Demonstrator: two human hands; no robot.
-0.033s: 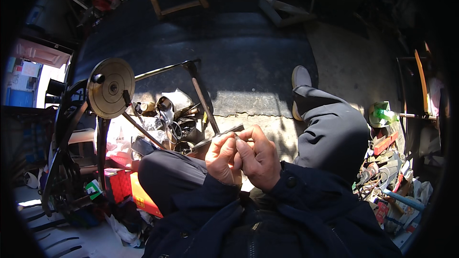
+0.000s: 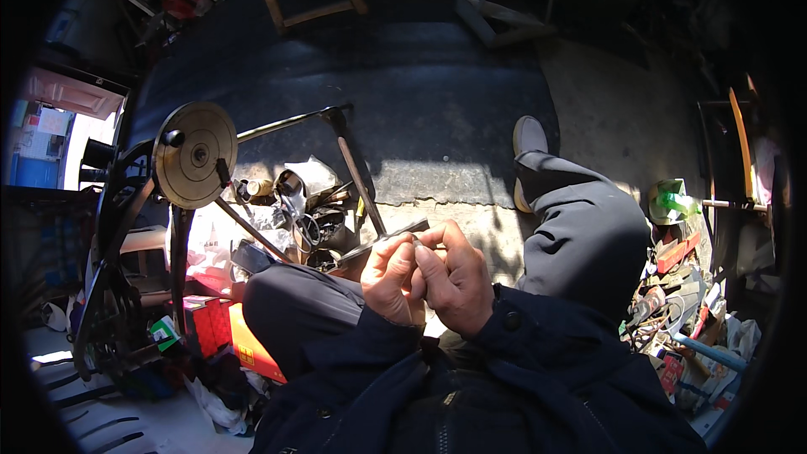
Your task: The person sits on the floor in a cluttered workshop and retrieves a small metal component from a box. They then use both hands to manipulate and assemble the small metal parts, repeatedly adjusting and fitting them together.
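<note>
My left hand [image 2: 393, 283] and my right hand [image 2: 458, 279] meet in front of my body, thumbs and fingertips pressed together. Whatever sits between the fingertips is too small or too hidden to name. Just beyond my fingers, a dark metal bar [image 2: 410, 228] slants up to the right, and whether my fingers touch it I cannot tell. To the left stands a black metal machine with a round, worn wheel [image 2: 195, 155]. From it a jointed metal rod [image 2: 353, 170] runs toward my hands.
Several small parts and bags, with a white bag [image 2: 311, 175] among them, lie beside the machine. A red box [image 2: 207, 324] and an orange box [image 2: 252, 345] are by my left leg. Mixed tools and scraps [image 2: 672, 307] pile up at right. A wooden stool [image 2: 315, 17] stands ahead on dark matting.
</note>
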